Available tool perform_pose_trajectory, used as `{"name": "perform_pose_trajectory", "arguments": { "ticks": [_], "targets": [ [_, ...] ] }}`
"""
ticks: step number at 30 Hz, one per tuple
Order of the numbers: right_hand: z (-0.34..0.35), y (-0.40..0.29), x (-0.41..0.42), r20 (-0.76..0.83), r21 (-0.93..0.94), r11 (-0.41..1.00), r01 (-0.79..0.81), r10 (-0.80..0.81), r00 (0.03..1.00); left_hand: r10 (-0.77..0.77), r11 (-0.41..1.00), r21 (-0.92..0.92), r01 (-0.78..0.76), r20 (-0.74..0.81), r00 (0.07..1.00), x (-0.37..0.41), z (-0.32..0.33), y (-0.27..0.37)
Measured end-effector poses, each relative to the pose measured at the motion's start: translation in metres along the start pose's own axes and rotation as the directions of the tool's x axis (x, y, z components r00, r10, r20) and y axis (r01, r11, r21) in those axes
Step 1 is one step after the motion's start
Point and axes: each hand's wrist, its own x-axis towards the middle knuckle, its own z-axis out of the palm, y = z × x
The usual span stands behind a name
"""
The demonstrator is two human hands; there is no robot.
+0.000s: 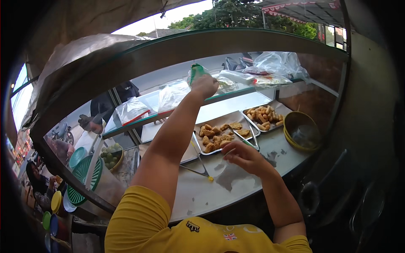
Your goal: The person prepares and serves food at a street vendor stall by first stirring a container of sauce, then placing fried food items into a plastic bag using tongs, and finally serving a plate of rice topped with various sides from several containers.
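Note:
My left hand (205, 86) is raised to the glass shelf (148, 118) of the display case, its fingers closed on a green and white plastic packet (196, 73). Lower down, my right hand (243, 155) has curled, parted fingers and holds nothing visible. It hovers at the near edge of a paper-lined metal tray of fried food (208, 139). Metal tongs (242, 136) lie across that tray, close to my right fingers. Other tongs with a yellow tip (204, 173) rest on the counter (190, 196), left of my right hand.
A second tray (264, 117) holds fried rolls, beside a yellow woven basket (300, 131). Clear plastic bags (280, 64) lie on the shelf. At left stand a green-lidded container (84, 180) and a basket of limes (111, 156). A person in dark clothing (101, 106) stands beyond the glass.

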Motion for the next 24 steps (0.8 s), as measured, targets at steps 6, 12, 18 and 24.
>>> {"name": "perform_pose_trajectory", "arguments": {
  "ticks": [6, 12, 18, 24],
  "targets": [
    [-0.109, 0.03, 0.088, -0.236, -0.535, 0.838, 0.107, -0.27, 0.934, -0.299, 0.941, 0.169, 0.292, 0.016, 0.954, 0.06, 0.041, 0.019],
    [-0.149, 0.058, 0.169, -0.127, -0.821, 0.539, 0.19, -0.495, 0.859, -0.261, 0.965, 0.043, 0.259, 0.055, 0.964, 0.054, 0.038, 0.007],
    [-0.148, 0.072, 0.191, -0.101, -0.849, 0.504, 0.159, -0.45, 0.888, -0.251, 0.967, 0.001, 0.253, -0.133, 0.959, 0.05, 0.053, 0.002],
    [-0.144, 0.065, 0.198, -0.112, -0.907, 0.413, 0.081, -0.423, 0.899, -0.245, 0.968, -0.051, 0.244, -0.018, 0.969, 0.045, 0.041, 0.001]
  ]
}}
